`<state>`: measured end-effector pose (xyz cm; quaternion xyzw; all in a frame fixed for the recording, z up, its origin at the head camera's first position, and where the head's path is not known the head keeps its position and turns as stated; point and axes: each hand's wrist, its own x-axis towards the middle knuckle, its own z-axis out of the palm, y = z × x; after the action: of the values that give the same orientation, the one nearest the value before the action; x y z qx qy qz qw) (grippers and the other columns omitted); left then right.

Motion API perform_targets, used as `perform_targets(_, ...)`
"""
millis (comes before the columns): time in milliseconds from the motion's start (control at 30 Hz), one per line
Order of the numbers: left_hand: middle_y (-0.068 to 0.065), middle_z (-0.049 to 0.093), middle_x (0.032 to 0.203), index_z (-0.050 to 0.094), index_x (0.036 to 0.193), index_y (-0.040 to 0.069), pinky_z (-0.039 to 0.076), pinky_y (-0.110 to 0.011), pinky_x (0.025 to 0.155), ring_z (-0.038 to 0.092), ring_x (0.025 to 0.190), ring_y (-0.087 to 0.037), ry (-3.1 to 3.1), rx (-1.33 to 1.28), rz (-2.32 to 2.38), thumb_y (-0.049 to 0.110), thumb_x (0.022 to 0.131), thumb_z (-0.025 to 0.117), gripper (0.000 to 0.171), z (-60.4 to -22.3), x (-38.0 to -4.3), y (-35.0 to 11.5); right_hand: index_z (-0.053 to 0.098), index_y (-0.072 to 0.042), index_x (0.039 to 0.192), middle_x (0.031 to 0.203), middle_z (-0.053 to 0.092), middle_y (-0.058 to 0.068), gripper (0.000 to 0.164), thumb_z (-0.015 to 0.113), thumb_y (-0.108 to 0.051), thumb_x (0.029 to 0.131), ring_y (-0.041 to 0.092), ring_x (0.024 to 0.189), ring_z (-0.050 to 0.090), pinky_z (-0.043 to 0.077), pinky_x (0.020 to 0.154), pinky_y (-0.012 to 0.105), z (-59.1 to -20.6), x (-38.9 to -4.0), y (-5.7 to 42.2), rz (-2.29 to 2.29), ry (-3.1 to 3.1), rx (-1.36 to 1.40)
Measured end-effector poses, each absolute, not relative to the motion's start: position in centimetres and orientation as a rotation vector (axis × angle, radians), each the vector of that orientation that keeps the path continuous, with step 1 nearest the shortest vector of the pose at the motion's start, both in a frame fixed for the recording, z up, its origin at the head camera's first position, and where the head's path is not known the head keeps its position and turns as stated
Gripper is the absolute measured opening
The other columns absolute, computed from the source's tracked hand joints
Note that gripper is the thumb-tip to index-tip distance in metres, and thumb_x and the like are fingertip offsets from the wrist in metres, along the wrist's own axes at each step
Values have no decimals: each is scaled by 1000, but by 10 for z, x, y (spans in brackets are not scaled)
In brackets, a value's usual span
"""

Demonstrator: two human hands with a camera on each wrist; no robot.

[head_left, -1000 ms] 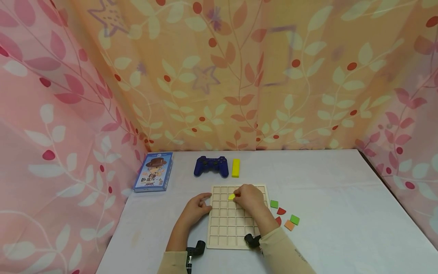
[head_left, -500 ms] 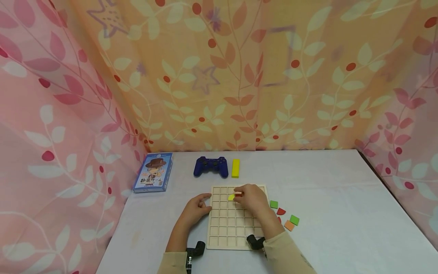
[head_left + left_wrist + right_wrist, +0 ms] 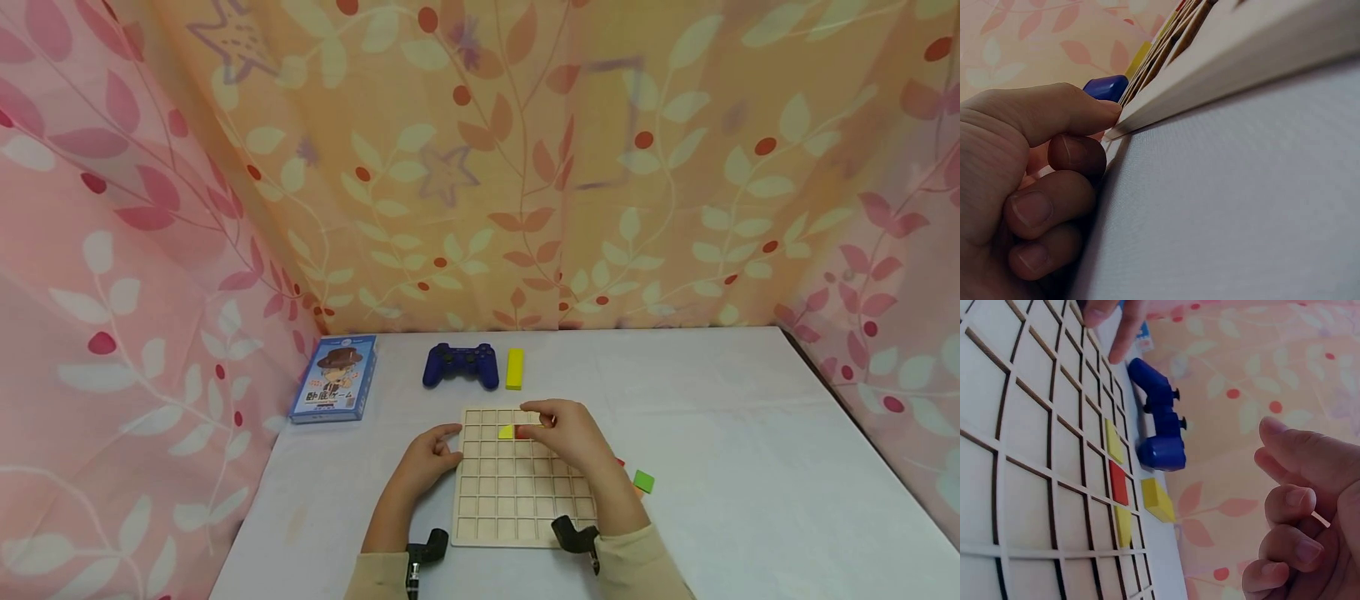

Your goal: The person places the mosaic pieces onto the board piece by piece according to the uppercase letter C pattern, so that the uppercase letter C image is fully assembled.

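Note:
A pale wooden grid board (image 3: 495, 505) lies on the table. My left hand (image 3: 429, 461) is at its left side, fingertips touching the edge; in the left wrist view the lower fingers are curled and hold nothing. Over the board's upper right is my right hand (image 3: 573, 433), thumb and forefinger apart in the head view, with nothing between them. A yellow piece (image 3: 1114, 440), a red piece (image 3: 1118, 482) and a second yellow piece (image 3: 1124, 526) sit in a row of grid cells. From the head view, my right hand hides the second yellow piece and part of the red one.
Behind the board are a blue game controller (image 3: 461, 367) and a yellow block (image 3: 514, 369). A blue box (image 3: 333, 379) lies at the back left. Right of the board, a green square (image 3: 643, 481) lies near red and orange pieces partly hidden by my right arm.
My right hand has drawn back to the right, its thumb and forefinger spreading and letting go of the red piece, which now shows beside the yellow one. The left hand has stayed put.

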<state>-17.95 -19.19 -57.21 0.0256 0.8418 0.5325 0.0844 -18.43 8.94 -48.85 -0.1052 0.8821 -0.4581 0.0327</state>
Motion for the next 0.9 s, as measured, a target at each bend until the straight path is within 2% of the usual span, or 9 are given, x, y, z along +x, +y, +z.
perform_targets(200, 3, 54, 64, 63, 138, 6, 36, -25, 50, 45, 54, -10, 2520, 71, 1574, 11, 89, 78, 52, -571, -179, -192, 77, -17, 121, 67, 41, -3, 33, 83, -23, 88, 13, 62, 38, 34, 60, 29, -482, -179, 104, -1506, 2667, -268)
perform_targets(433, 3, 54, 64, 63, 138, 6, 37, -27, 51, 46, 55, -12, 2530, 75, 1560, 12, 89, 78, 52, -572, -180, -192, 75, -12, 124, 71, 43, 0, 36, 82, -21, 89, 15, 67, 41, 35, 59, 28, -480, -174, 123, -1656, 2561, -227)
perform_targets(600, 3, 54, 65, 63, 139, 6, 37, -27, 51, 46, 55, -12, 2524, 77, 1569, 11, 89, 78, 52, -573, -180, -191, 72, -8, 127, 74, 43, 2, 38, 80, -18, 91, 13, 64, 37, 33, 55, 26, -482, -172, 136, -1714, 2523, -186)
perform_targets(800, 3, 55, 65, 63, 139, 6, 38, -27, 52, 46, 56, -12, 2525, 63, 1565, 11, 90, 78, 52, -573, -180, -191, 71, -8, 129, 74, 43, 2, 43, 81, -24, 90, 13, 63, 36, 30, 51, 25, -490, -170, 152, -1717, 2524, -80)
perform_targets(900, 2, 55, 65, 63, 139, 7, 38, -27, 53, 46, 56, -12, 2533, 57, 1559, 11, 90, 77, 52, -572, -180, -190, 70, -7, 130, 76, 44, 3, 43, 80, -22, 91, 15, 63, 37, 31, 50, 25, -498, -170, 162, -1688, 2550, -20)
